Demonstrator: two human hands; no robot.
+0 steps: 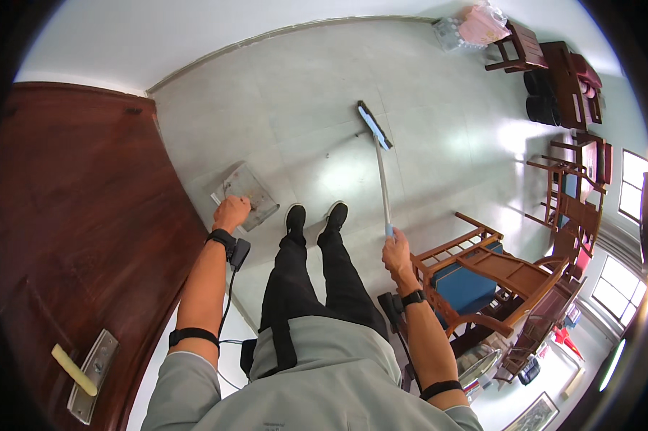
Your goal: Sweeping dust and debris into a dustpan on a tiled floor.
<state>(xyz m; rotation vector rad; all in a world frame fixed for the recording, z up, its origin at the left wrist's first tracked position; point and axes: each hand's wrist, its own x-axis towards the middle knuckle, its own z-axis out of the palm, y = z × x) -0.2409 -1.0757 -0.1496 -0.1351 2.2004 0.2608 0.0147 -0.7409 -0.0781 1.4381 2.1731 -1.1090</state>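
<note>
My right hand [396, 253] is closed round the upper end of a long pale broom handle [383, 179]. Its narrow light-blue broom head [374, 126], edged with dark bristles, rests on the grey tiled floor ahead of my feet. On the left, my left hand [232, 212] is closed above a greyish dustpan [255, 197], apparently on its handle, which the hand mostly hides. Some dark bits lie in the pan. A few small dark specks of dirt [357, 135] are on the floor beside the broom head.
A brown wooden door [86, 201] stands close on my left. To the right is a wooden chair [466, 286] with a blue seat, near my right arm; more wooden chairs [572, 208] line that side. Pink and clear bags [475, 27] sit at the far wall.
</note>
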